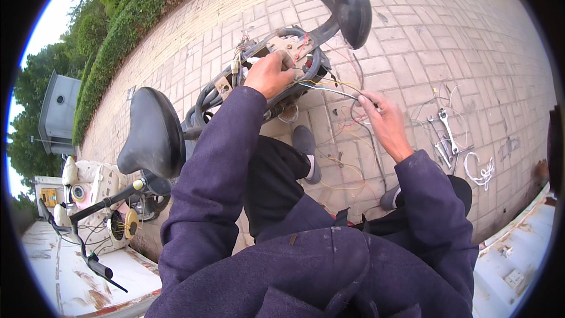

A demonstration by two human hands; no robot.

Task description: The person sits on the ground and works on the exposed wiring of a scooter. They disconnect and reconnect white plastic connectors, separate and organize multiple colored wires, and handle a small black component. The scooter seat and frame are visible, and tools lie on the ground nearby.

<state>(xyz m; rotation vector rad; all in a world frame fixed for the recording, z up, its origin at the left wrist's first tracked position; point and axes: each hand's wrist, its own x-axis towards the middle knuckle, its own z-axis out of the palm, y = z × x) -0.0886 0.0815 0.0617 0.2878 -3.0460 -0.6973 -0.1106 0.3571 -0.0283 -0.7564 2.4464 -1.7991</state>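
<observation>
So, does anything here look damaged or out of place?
Yes. Wires stretch loose from the two-saddled frame to the right hand, and more lie tangled on the paving instead of tucked away. A white cord lies crumpled near the wrenches. The white surface at lower left looks damaged, with rust-like brown patches.

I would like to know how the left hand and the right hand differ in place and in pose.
Place: the left hand is over the vehicle's frame, while the right hand is out to its side, above the paving.
Pose: the left hand has bent fingers, its grip partly hidden; the right hand pinches thin wires visibly.
Shared: both are bare, with dark sleeves reaching the wrists.
</observation>
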